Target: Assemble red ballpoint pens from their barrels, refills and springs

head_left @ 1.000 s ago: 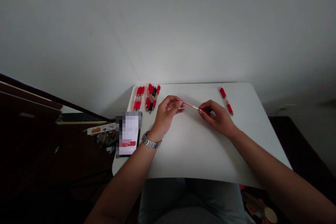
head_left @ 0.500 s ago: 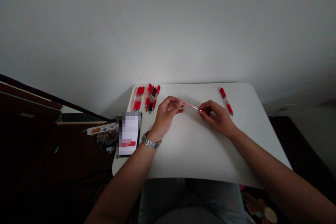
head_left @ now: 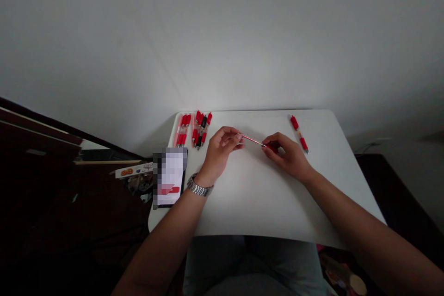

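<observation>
Over the middle of a small white table, both of my hands hold one thin red pen part. My left hand, a metal watch on its wrist, pinches its left end. My right hand is closed round the red piece at its right end. A bunch of several red and black pens lies at the table's far left corner. One assembled red pen lies alone near the far right, just beyond my right hand.
A phone-like device with a blurred screen rests on the table's left edge. Dark furniture and clutter fill the left side. A plain white wall rises behind the table. My lap shows under the near edge.
</observation>
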`<move>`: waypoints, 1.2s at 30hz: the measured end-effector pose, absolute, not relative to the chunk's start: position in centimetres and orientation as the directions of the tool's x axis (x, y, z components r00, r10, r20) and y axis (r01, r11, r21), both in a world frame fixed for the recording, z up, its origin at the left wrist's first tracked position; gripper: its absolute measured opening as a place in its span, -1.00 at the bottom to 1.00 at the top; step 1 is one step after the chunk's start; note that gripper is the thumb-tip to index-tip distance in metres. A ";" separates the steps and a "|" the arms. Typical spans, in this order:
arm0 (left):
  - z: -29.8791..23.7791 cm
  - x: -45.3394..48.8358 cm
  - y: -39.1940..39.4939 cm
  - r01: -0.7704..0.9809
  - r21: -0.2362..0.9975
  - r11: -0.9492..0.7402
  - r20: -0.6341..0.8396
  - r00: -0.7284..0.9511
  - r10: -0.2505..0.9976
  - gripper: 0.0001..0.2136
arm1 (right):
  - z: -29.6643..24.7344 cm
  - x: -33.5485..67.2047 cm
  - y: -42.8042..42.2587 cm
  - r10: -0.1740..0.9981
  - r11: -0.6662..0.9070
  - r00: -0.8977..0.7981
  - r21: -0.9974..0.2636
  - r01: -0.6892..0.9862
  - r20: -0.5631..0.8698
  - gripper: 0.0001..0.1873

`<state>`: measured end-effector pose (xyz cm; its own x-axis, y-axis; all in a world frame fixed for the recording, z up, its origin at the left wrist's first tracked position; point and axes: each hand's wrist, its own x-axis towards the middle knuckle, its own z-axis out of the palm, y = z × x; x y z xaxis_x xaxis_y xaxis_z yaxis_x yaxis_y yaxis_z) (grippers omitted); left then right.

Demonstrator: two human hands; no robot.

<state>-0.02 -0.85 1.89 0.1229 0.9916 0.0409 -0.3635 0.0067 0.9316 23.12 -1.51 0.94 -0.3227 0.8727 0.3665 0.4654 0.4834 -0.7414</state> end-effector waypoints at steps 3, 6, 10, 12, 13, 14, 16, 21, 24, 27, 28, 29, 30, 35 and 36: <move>1.9 0.0 -0.9 -0.370 0.929 0.006 0.043 0.124 0.991 -0.78 | 1.2 23.1 -1.5 0.871 0.487 -0.316 -0.738 0.466 0.375 -0.89; 1.9 0.0 -0.9 -0.376 0.927 0.005 0.044 0.122 0.992 -0.79 | 1.3 23.0 -1.6 0.872 0.486 -0.316 -0.735 0.473 0.374 -0.87; 1.9 0.0 -0.9 -0.376 0.927 -0.002 0.055 0.129 0.990 -0.80 | 1.2 23.1 -1.6 0.876 0.478 -0.320 -0.737 0.478 0.360 -0.84; 1.9 0.0 -0.9 -0.375 0.927 -0.008 0.062 0.132 0.989 -0.80 | 1.1 23.1 -1.5 0.874 0.483 -0.326 -0.729 0.486 0.362 -0.83; 1.8 -0.1 -0.9 -0.375 0.927 -0.012 0.066 0.132 0.989 -0.80 | 1.1 23.2 -1.5 0.874 0.483 -0.326 -0.726 0.489 0.361 -0.83; 1.8 -0.1 -0.8 -0.374 0.927 -0.016 0.070 0.130 0.989 -0.80 | 1.0 23.2 -1.5 0.875 0.481 -0.324 -0.727 0.489 0.361 -0.83; 1.8 -0.2 -0.8 -0.361 0.932 -0.028 0.075 0.117 0.990 -0.80 | 1.0 23.3 -1.5 0.879 0.473 -0.313 -0.739 0.481 0.359 -0.83; 1.8 -0.7 -0.3 -0.253 0.957 -0.140 0.140 -0.017 0.990 -0.81 | 0.9 23.4 -1.5 0.882 0.470 -0.288 -0.750 0.466 0.373 -0.81; 1.9 -1.0 0.1 -0.139 0.962 -0.237 0.220 -0.126 0.967 -0.83 | 0.8 23.4 -1.5 0.884 0.466 -0.280 -0.750 0.469 0.374 -0.81; 1.9 -1.4 0.4 0.030 0.952 -0.306 0.307 -0.168 0.937 -0.85 | 0.6 23.5 -1.5 0.885 0.464 -0.281 -0.751 0.470 0.371 -0.83; 1.9 -1.6 0.5 0.085 0.943 -0.320 0.331 -0.171 0.928 -0.87 | 0.6 23.5 -1.5 0.885 0.464 -0.281 -0.752 0.468 0.372 -0.83; 1.9 -1.7 0.5 0.141 0.932 -0.333 0.354 -0.171 0.919 -0.90 | 0.6 23.5 -1.5 0.885 0.464 -0.280 -0.754 0.466 0.372 -0.83; 1.8 -1.8 0.5 0.203 0.917 -0.343 0.378 -0.169 0.910 -0.93 | 0.6 23.5 -1.4 0.886 0.463 -0.278 -0.756 0.464 0.372 -0.83; 1.6 -2.3 0.4 0.509 0.785 -0.352 0.461 -0.101 0.882 -0.89 | 0.7 23.4 -1.4 0.888 0.459 -0.277 -0.752 0.472 0.368 -0.80; 1.7 -2.4 0.4 0.555 0.754 -0.352 0.468 -0.078 0.880 -0.87 | 0.8 23.4 -1.4 0.888 0.458 -0.277 -0.753 0.473 0.366 -0.80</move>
